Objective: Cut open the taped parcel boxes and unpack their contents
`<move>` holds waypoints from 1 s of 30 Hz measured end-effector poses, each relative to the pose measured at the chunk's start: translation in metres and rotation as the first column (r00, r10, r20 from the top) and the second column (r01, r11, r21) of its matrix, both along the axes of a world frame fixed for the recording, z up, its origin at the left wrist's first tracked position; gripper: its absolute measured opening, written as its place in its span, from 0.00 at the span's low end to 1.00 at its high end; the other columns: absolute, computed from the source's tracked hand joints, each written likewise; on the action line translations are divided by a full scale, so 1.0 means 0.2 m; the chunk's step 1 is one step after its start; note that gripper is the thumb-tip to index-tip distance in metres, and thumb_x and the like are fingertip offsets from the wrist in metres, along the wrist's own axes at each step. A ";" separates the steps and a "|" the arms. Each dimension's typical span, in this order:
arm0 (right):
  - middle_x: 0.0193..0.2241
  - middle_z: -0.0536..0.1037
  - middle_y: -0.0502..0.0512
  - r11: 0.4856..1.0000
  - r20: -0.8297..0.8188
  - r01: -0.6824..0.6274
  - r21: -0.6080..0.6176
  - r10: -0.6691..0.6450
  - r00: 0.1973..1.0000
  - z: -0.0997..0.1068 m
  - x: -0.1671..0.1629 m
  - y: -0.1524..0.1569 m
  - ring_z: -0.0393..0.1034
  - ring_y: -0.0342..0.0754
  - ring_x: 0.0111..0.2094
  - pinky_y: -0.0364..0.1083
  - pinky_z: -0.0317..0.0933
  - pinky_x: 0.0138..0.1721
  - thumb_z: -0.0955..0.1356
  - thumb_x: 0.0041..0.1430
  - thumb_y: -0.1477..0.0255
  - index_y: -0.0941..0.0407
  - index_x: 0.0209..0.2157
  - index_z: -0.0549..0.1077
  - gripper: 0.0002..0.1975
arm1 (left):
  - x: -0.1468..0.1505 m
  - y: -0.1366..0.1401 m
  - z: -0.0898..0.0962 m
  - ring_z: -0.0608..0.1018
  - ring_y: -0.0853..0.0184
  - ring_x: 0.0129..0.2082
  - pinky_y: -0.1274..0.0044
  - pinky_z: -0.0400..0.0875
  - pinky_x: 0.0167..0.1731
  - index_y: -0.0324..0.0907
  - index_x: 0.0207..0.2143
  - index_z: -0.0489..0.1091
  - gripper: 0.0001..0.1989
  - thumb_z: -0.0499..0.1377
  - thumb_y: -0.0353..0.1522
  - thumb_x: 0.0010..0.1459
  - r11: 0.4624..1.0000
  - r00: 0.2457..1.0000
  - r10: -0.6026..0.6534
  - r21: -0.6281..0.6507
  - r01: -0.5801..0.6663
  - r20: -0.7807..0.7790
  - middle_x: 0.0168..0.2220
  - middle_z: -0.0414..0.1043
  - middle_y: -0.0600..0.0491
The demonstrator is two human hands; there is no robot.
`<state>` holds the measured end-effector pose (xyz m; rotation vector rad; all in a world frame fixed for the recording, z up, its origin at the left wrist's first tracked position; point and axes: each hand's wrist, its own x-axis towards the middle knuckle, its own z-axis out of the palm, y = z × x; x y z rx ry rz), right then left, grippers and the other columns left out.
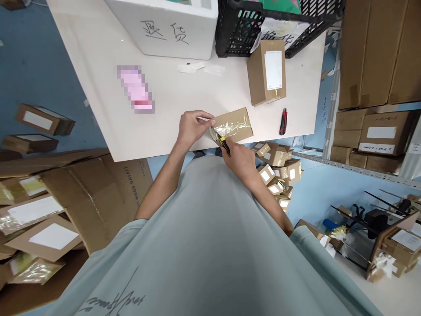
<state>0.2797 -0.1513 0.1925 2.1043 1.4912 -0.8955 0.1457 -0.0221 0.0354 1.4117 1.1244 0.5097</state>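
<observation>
I have the right grip (241, 160) wrapped round a yellow knife (224, 144), against the small box (237, 125) on the worktop (164, 101); my left grip (194, 127) pinches that box's left end. Right of it lies a red cutter (283, 122).

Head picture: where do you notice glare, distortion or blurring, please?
In the head view, glare streaks the tape on the small box; also in the head view, wide-angle stretching seems to enlarge the shirt, and a pink item on the table is pixelated, its details hidden.
</observation>
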 end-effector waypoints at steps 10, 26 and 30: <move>0.54 0.88 0.62 0.999 -0.066 0.035 -0.032 -0.037 0.997 0.07 0.05 -0.13 0.84 0.59 0.52 0.48 0.66 0.44 0.59 0.86 0.63 0.53 0.74 0.68 0.24 | 0.01 0.00 0.10 0.88 0.58 0.41 0.69 0.83 0.45 0.44 0.42 0.88 0.10 0.76 0.38 0.58 0.997 0.997 0.031 -0.075 -0.036 -0.071 0.42 0.89 0.49; 0.51 0.89 0.61 0.958 -0.129 0.205 0.198 -0.182 0.975 0.02 0.30 -0.19 0.83 0.59 0.48 0.47 0.65 0.42 0.60 0.83 0.62 0.52 0.75 0.71 0.26 | 0.09 -0.09 0.13 0.82 0.52 0.62 0.56 0.78 0.66 0.45 0.58 0.81 0.15 0.63 0.36 0.72 0.948 0.974 0.015 0.314 0.057 -0.225 0.60 0.83 0.45; 0.49 0.89 0.62 0.909 -0.113 0.283 0.305 -0.261 0.959 -0.03 0.48 -0.20 0.82 0.60 0.46 0.47 0.64 0.42 0.59 0.84 0.62 0.54 0.73 0.73 0.26 | 0.28 -0.20 0.17 0.70 0.47 0.77 0.48 0.64 0.77 0.49 0.67 0.75 0.19 0.57 0.40 0.79 0.827 0.953 -0.170 0.489 0.277 -0.253 0.70 0.76 0.45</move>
